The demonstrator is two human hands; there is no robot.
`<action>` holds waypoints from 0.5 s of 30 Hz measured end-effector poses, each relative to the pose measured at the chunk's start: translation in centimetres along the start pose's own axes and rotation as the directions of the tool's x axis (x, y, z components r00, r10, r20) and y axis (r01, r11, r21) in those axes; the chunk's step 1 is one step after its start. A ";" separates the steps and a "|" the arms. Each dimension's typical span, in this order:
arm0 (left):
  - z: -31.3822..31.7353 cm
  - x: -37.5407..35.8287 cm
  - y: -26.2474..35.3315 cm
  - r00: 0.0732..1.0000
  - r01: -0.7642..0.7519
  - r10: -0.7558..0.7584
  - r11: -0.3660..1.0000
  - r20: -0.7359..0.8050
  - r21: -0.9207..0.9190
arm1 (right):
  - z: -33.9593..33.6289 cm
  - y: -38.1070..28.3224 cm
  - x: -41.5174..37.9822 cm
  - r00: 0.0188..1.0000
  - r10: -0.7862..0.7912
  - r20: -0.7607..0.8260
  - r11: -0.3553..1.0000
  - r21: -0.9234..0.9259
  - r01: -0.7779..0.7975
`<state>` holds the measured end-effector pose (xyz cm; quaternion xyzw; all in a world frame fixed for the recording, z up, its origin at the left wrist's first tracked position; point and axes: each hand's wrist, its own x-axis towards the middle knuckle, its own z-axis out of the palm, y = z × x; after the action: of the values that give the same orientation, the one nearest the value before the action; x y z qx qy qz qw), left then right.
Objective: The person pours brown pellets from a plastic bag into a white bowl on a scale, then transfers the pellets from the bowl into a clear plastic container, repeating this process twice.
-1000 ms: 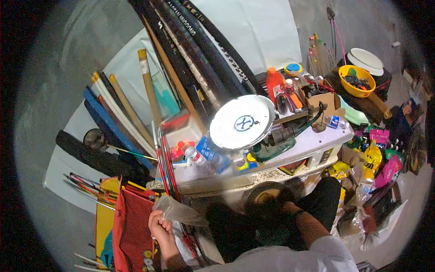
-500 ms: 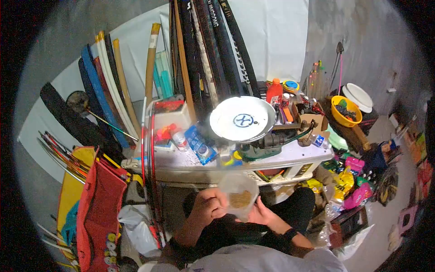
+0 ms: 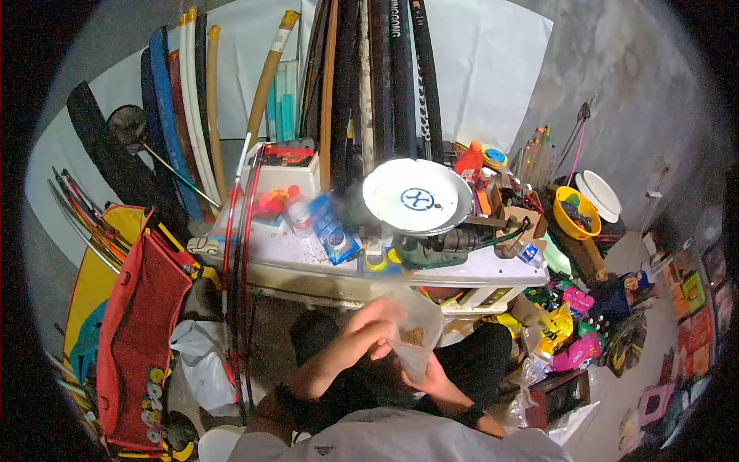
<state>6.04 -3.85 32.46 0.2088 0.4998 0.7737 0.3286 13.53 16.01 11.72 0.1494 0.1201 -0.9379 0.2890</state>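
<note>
A translucent plastic bag (image 3: 425, 314) with brown grainy stuff (image 3: 414, 336) inside is held over my lap, its mouth tilted upward. My right hand (image 3: 431, 379) grips the lower right of the bag from below, with part of the fingers hidden behind it. At the bag's left edge is my left hand (image 3: 362, 337), thumb and fingers closed on the plastic; the fingertips are slightly blurred. Just beyond the hands, a scale with a round white pan (image 3: 418, 197) stands on the white table (image 3: 308, 283). A dark speck lies in the pan.
Left of the scale are a blue packet (image 3: 332, 229) and a white box (image 3: 286, 173). An orange-red bottle (image 3: 468, 159) and a yellow basin (image 3: 577, 212) are to the right. Red rods (image 3: 239, 285) lean at the table's left, near a red bag (image 3: 142, 331).
The bag has turned and narrowed, with its mouth tipped further. My left hand's fingers have stretched further across its edge. The head view has shifted, too.
</note>
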 end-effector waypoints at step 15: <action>-6.3 -4.8 -4.6 0.884 -0.270 0.220 0.961 -0.412 -0.065 | 18.7 -14.0 -4.8 0.635 -0.772 -0.021 0.609 -0.312 0.730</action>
<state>6.65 -9.96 25.69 0.0871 0.4782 0.8641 0.1308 5.30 23.85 32.72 0.1151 0.3221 -0.9314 -0.1244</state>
